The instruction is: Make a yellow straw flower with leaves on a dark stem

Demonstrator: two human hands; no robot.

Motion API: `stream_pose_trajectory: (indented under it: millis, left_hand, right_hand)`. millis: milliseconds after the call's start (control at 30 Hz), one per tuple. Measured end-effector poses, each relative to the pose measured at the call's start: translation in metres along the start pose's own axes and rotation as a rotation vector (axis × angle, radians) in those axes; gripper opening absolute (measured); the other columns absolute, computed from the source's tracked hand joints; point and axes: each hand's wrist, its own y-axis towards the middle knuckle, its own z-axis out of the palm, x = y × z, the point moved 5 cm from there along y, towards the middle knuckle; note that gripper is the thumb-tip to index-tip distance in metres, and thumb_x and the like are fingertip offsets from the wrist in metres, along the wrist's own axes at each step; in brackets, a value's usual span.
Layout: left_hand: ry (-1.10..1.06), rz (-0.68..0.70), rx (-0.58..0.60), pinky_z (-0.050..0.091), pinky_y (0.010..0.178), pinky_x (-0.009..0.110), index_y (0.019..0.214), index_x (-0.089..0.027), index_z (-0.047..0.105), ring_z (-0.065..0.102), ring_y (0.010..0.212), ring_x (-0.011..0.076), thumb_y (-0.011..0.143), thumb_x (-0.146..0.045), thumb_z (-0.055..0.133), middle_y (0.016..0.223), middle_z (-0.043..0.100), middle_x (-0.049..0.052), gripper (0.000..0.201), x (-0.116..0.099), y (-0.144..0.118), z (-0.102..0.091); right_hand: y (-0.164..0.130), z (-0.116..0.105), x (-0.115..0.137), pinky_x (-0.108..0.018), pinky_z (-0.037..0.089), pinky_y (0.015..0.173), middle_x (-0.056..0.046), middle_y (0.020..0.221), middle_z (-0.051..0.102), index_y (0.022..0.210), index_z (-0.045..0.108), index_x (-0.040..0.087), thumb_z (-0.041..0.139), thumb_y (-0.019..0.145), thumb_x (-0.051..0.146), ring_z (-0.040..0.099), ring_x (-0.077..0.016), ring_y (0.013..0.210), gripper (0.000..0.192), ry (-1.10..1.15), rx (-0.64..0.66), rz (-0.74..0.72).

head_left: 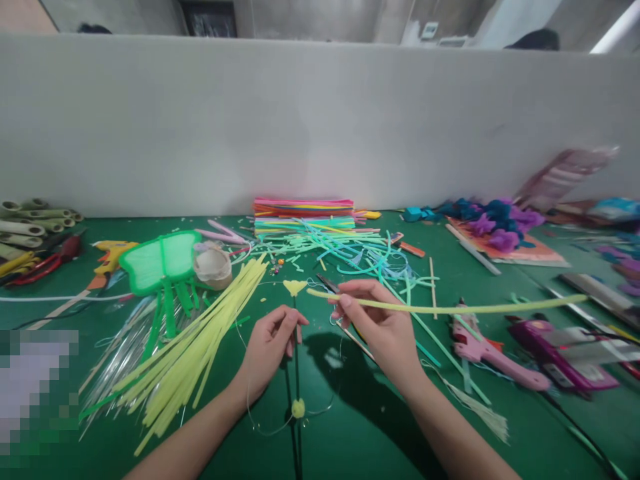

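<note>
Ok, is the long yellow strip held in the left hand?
No, the right hand grips the long yellow strip near one end, between thumb and fingers.

Soft, fairly dim light here, and there's my bare right hand (383,327) throwing a broad dark shadow across the smooth green desk (265,460)! White glare streaks the top right corner, the side edges stretch and blur, blocky pixels mask the lower left.
</note>
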Motion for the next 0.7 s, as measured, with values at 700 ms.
stream_pose_trajectory:
  millis: [700]
  left_hand:
    - [0.030, -0.004, 0.057, 0.036, 0.049, 0.020, 0.085, -0.016, 0.066, 0.046, 0.050, 0.0085, 0.092, -0.045, 0.048, 0.063, 0.055, -0.002, 0.034, -0.003, -0.005, 0.009]
  right_hand:
    - [-0.012, 0.020, -0.008, -0.034, 0.056, 0.082, -0.005, 0.093, 0.069, 0.100, 0.060, 0.021, 0.053, 0.090, 0.045, 0.069, -0.0187, 0.089, 0.027, 0.055, 0.160, 0.220]
